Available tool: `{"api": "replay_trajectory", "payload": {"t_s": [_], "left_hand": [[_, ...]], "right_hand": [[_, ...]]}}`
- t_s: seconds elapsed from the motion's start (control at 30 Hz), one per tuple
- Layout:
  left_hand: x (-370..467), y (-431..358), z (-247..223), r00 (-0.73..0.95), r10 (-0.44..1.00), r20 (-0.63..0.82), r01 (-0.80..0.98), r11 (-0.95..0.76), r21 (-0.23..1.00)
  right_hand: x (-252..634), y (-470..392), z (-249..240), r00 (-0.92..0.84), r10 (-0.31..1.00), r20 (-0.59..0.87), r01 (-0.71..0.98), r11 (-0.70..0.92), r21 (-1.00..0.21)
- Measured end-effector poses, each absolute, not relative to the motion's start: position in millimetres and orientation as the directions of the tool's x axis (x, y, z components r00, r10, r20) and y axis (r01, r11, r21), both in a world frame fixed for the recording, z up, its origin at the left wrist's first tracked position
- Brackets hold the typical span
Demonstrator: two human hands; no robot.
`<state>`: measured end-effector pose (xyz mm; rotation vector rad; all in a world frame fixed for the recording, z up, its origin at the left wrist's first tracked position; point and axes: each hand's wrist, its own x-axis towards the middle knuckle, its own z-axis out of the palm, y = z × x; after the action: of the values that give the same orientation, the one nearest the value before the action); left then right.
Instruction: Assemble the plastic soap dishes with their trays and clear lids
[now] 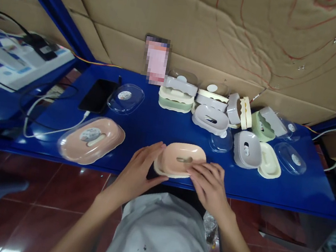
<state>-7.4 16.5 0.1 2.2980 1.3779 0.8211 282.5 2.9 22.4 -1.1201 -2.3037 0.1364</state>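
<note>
A pink oval dish (179,151) with a slot in its middle sits over a cream piece (163,172) at the front edge of the blue table. My left hand (140,168) grips its left end, thumb at the front and fingers on the far side. My right hand (209,184) lies at its right end, fingertips touching the pink dish near the slot. Another pink dish (108,133) with a round label and a clear cover rests to the left.
Cream, green and grey dishes (211,118) cluster at the back and right of the table (154,128). Clear lids (126,98) lie among them and near a black phone (98,95). A white cable (53,135) crosses the left side. A cardboard wall (126,7) stands behind.
</note>
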Motion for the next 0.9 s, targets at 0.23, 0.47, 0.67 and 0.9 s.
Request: {"api": "replay_trajectory", "payload": {"t_s": [0.23, 0.47, 0.67, 0.9], "left_hand": [[-17, 15, -5, 0.435, 0.847, 0.306, 0.712, -0.531, 0.458], [-19, 37, 25, 0.400, 0.852, 0.338, 0.726, -0.520, 0.451], [-1, 115, 38, 0.012, 0.976, 0.219, 0.938, -0.087, 0.335], [2, 116, 38, 0.004, 0.971, 0.239, 0.973, -0.059, 0.224]], "right_hand": [[260, 11, 28, -0.660, 0.689, 0.299, 0.633, 0.724, -0.272], [266, 10, 20, -0.677, 0.679, 0.282, 0.637, 0.734, -0.238], [266, 6, 14, -0.580, 0.725, 0.371, 0.701, 0.676, -0.227], [270, 6, 4, -0.503, 0.754, 0.423, 0.707, 0.640, -0.301]]}}
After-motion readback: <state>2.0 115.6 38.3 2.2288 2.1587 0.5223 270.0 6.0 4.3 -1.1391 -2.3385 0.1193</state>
